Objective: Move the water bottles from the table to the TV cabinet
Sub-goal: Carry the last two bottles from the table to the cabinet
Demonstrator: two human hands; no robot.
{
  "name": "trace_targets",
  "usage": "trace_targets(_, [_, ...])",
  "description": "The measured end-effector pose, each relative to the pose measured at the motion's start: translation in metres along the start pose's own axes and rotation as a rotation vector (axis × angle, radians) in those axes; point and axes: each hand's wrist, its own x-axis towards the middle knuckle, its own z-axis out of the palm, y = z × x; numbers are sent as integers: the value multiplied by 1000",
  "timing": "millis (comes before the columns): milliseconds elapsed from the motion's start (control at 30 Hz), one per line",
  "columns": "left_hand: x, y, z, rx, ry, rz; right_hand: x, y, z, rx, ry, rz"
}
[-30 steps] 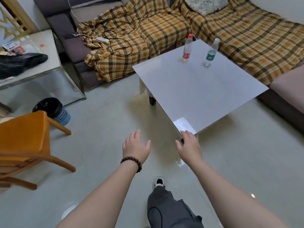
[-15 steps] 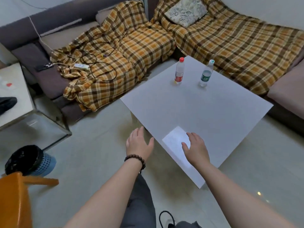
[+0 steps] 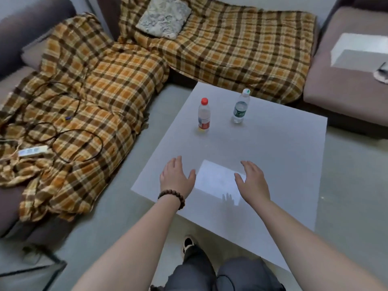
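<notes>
Two clear water bottles stand upright on the far part of a white square table (image 3: pixel 283 156). The red-capped bottle (image 3: pixel 203 115) with a red label is on the left; the white-capped bottle (image 3: pixel 240 107) with a green label stands to its right, a little farther back. My left hand (image 3: pixel 175 178), with a bead bracelet on its wrist, hovers over the table's near left part, fingers spread and empty. My right hand (image 3: pixel 253 180) hovers beside it, also spread and empty. Both hands are well short of the bottles. The TV cabinet is out of view.
A corner sofa (image 3: pixel 340 80) under plaid blankets (image 3: pixel 100 97) wraps the table's far and left sides. Cables and a white power strip (image 3: pixel 33 151) lie on the left blanket, a patterned cushion (image 3: pixel 164 16) at the back. My legs stand at the table's near edge.
I have stepped up to the table, so it and the bottles appear nearer. Both hands have moved forward from in front of the table's corner to over its top, still empty.
</notes>
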Motion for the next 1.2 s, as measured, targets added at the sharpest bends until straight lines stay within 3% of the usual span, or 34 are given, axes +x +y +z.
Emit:
trace_targets(267, [100,27,5,-57,-74,41,72,-12,-2,38,54,121])
trace_targets(467, [175,53,28,-228,-80,-33,152,0,-1,125,45,179])
trace_targets(767, [298,72,100,-627,-49,-140,310,26,29,573,215,340])
trace_targets(1033, [357,67,159,-831,39,-119,409,47,68,680,323,249])
trace_targets(1200, [358,64,156,-779,48,-108,419,44,71,679,401,242])
